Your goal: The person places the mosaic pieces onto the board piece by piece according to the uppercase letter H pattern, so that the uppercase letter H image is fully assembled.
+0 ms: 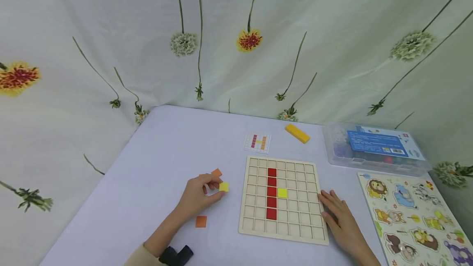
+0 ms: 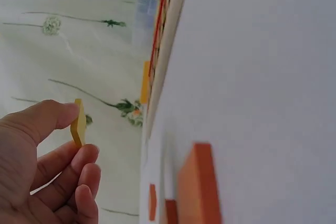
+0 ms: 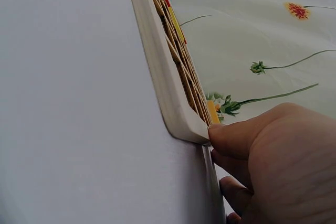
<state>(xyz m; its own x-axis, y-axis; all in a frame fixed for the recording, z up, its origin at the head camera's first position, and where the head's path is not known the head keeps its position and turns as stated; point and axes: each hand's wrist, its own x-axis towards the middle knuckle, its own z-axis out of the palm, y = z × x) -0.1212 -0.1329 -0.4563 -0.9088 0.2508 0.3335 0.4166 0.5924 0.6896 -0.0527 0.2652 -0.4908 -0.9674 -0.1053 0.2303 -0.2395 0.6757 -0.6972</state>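
Observation:
Between thumb and fingertips my left hand point(image 1: 198, 195) pinches a yellow square tile point(image 1: 223, 186), held left of the grid board; in the left wrist view the same yellow tile point(image 2: 79, 123) shows edge-on. The wooden grid board point(image 1: 255, 227) has a column of red tiles point(image 1: 272, 192) in it. One yellow tile point(image 1: 282, 193) sits right of the middle red one. My right hand point(image 1: 341, 221) rests at the board's right edge, fingertips touching the rim point(image 3: 184, 114). Orange tiles point(image 1: 201, 221) lie around my left hand, some partly hidden behind it.
A small pattern card point(image 1: 257, 142) and a yellow-orange bar point(image 1: 297, 133) lie beyond the board. At the right stand a clear plastic box point(image 1: 336, 160) with a blue label and an animal puzzle board point(image 1: 402, 221). Black cylindrical objects point(image 1: 182, 255) are near my left wrist.

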